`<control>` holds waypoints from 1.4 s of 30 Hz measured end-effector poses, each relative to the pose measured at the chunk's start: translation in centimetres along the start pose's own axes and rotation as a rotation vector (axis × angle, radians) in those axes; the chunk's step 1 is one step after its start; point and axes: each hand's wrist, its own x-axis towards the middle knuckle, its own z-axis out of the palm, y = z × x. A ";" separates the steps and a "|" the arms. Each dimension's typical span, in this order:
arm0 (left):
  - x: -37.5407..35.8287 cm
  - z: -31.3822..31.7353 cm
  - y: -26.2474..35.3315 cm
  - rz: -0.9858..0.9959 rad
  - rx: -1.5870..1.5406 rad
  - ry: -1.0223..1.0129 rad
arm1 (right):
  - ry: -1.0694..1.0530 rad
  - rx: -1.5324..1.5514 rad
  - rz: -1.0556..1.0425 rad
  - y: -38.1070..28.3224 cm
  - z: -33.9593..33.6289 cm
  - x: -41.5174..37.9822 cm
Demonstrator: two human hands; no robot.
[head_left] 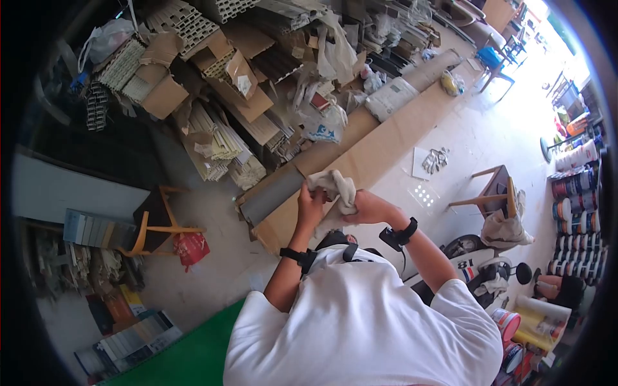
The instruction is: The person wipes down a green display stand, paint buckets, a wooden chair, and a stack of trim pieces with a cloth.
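Observation:
My left hand [311, 206] and my right hand [368, 207] are raised together in front of me, both closed on a crumpled whitish cloth [335, 186]. The cloth bunches between the two hands and hangs a little below them. Each wrist wears a black strap with a small device. Below the hands on the floor lies a long brown cardboard-coloured panel [380, 145] with a grey panel [273, 193] beside its near end.
A heap of cardboard boxes and ribbed plastic profiles [219, 83] fills the upper left. A wooden chair [154, 222] stands left, a wooden stool [492, 190] right. Work gloves [436, 159] lie on the floor. Paint cans [576, 206] line the right edge.

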 end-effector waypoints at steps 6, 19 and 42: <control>5.9 -3.6 -0.7 -0.003 0.204 0.346 | 0.332 0.142 -0.064 4.6 -3.1 4.5; 28.7 -7.1 7.2 0.546 0.702 0.350 | 0.442 0.210 -0.212 10.3 -9.2 17.3; 40.9 3.0 5.0 0.205 1.268 0.440 | 0.438 0.359 -0.158 21.6 -18.7 19.0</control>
